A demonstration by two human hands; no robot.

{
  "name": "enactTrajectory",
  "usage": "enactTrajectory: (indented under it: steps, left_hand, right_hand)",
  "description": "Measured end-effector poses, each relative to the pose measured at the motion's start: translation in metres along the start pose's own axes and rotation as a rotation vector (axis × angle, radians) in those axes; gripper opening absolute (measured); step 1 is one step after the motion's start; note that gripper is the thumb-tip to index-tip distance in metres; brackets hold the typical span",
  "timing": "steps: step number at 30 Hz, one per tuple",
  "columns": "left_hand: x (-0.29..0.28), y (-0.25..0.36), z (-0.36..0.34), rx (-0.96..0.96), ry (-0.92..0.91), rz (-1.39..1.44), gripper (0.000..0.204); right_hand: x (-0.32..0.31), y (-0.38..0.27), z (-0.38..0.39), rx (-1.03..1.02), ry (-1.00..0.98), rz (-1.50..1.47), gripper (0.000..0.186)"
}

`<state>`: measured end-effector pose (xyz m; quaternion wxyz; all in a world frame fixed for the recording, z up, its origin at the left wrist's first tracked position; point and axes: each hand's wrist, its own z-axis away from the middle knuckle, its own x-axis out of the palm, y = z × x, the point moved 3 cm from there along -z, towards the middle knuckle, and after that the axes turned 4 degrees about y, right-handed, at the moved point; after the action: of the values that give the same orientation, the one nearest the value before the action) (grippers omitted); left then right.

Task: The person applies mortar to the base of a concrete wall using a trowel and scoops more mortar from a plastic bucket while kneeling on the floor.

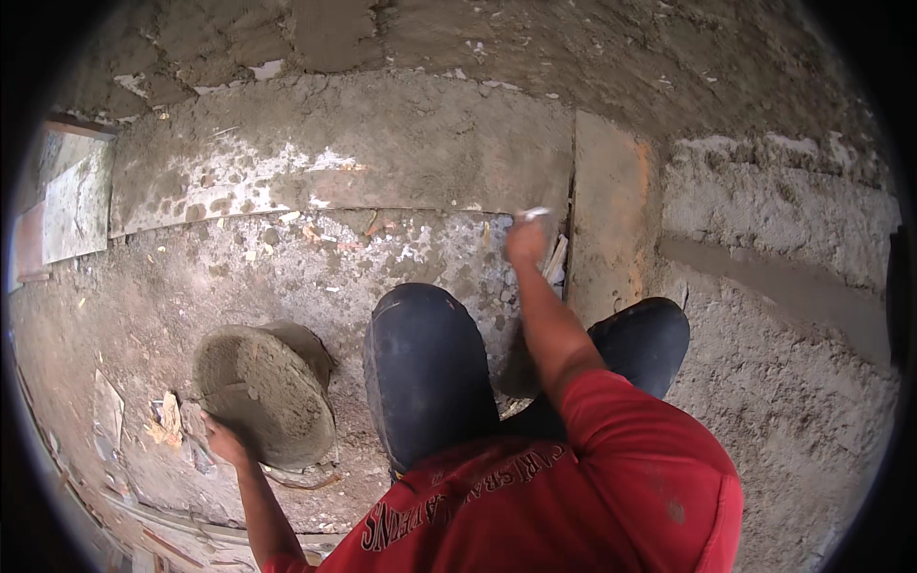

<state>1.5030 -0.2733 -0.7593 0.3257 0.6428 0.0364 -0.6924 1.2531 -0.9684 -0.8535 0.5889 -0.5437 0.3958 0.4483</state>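
My left hand grips the rim of a mortar-coated bucket, which is tipped at the lower left, its inside smeared with wet grey mortar. My right hand is closed on a tool with a pale metal glint, probably a trowel, partly hidden by the hand. It is at the lower edge of a long cement-smeared board, beside the gap along an upright board on the right.
My bent knees are between bucket and right hand. The rough ground carries chips and scraps. A plastered surface runs across the top, a rough block strip lies at right, and pale panels stand at far left.
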Motion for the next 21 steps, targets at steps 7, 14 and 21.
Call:
enactTrajectory:
  steps: [7,14,21]
  left_hand:
    - [0.0,-0.016,-0.015,-0.058,-0.029,-0.012,0.073]
    - [0.01,0.002,-0.005,-0.035,-0.049,0.012,0.074]
    - [-0.001,0.011,0.006,0.025,0.03,-0.078,0.078]
  right_hand:
    - [0.018,-0.01,0.003,-0.284,-0.222,0.136,0.048]
    - [0.003,0.004,-0.144,-0.247,-0.234,0.143,0.049]
    - [0.032,-0.053,-0.038,-0.464,-0.068,0.127,0.05]
